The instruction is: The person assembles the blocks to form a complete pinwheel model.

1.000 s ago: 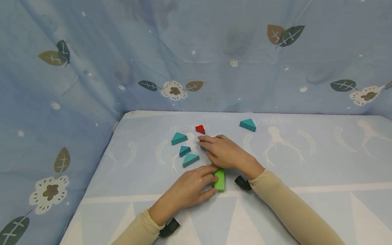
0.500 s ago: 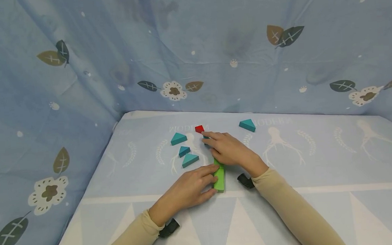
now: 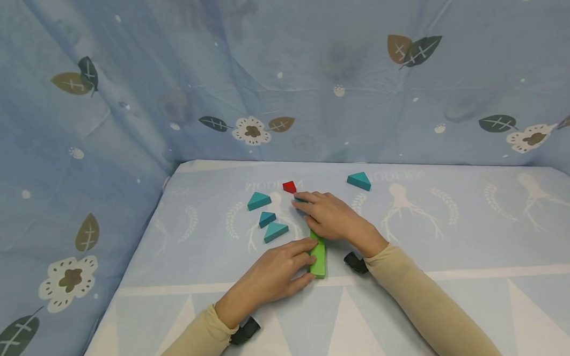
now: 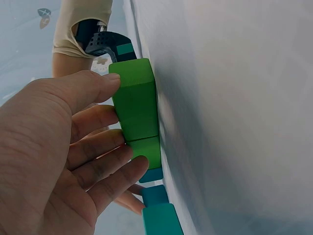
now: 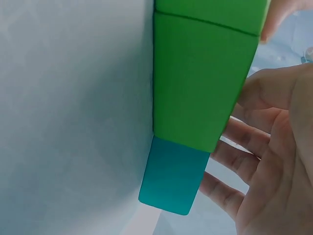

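Observation:
Two green blocks lie end to end in a row, the near green block [image 3: 318,263] fully in front of the far green block [image 3: 319,237]. A teal block [image 5: 173,176] adjoins the far end in the right wrist view; in the head view fingers mostly cover it. My left hand [image 3: 281,272] lies along the row's left side, its loosely extended fingertips and thumb touching the green blocks, as the left wrist view shows. My right hand [image 3: 332,216] reaches over the row's far part, fingers extended and relaxed near the teal block, hiding part of the row.
Left of the row lie a small teal triangle [image 3: 267,218] and two larger ones, a near teal triangle [image 3: 275,231] and a far teal triangle [image 3: 259,201]. A red block [image 3: 289,187] sits beyond my right fingertips. Another teal triangle [image 3: 359,181] lies at the back right, before the curtain [image 3: 309,90].
My right hand has shifted slightly right, uncovering the far green block and some of the teal block behind it. My left hand has stayed put at the near green block.

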A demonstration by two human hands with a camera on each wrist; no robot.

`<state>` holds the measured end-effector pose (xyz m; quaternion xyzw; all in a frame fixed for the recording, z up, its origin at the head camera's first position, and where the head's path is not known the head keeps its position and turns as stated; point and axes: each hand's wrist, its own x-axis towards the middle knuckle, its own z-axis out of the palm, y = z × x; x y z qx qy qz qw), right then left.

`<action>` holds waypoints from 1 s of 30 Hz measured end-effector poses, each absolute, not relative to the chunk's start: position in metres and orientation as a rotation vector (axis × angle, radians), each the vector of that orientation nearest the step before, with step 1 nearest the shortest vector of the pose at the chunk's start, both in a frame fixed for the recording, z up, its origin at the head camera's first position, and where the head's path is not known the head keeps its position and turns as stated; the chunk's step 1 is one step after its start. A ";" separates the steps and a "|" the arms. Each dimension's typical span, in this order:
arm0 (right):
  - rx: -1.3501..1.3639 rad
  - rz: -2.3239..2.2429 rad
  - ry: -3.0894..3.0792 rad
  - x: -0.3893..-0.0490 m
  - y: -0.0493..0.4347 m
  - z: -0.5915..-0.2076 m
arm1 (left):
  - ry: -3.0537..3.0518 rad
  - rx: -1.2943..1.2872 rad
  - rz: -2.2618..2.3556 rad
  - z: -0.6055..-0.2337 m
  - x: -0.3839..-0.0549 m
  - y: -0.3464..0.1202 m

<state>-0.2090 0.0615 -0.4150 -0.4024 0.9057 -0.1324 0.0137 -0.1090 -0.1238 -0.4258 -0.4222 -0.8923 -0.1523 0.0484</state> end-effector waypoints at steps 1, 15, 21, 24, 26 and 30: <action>-1.259 -0.417 2.818 -0.209 0.061 -0.415 | -2.720 -1.286 -0.463 -0.426 -0.109 -0.124; -1.177 -0.505 2.796 -0.209 0.064 -0.409 | -2.723 -1.282 -0.466 -0.423 -0.108 -0.125; -1.113 -0.506 2.781 -0.210 0.071 -0.412 | -2.751 -1.270 -0.464 -0.424 -0.108 -0.124; -1.112 -0.501 2.784 -0.210 0.077 -0.413 | -2.761 -1.263 -0.465 -0.425 -0.108 -0.122; -1.108 -0.498 2.795 -0.210 0.082 -0.412 | -2.765 -1.258 -0.467 -0.424 -0.107 -0.121; -1.087 -0.487 2.821 -0.208 0.091 -0.414 | -2.770 -1.254 -0.466 -0.423 -0.107 -0.121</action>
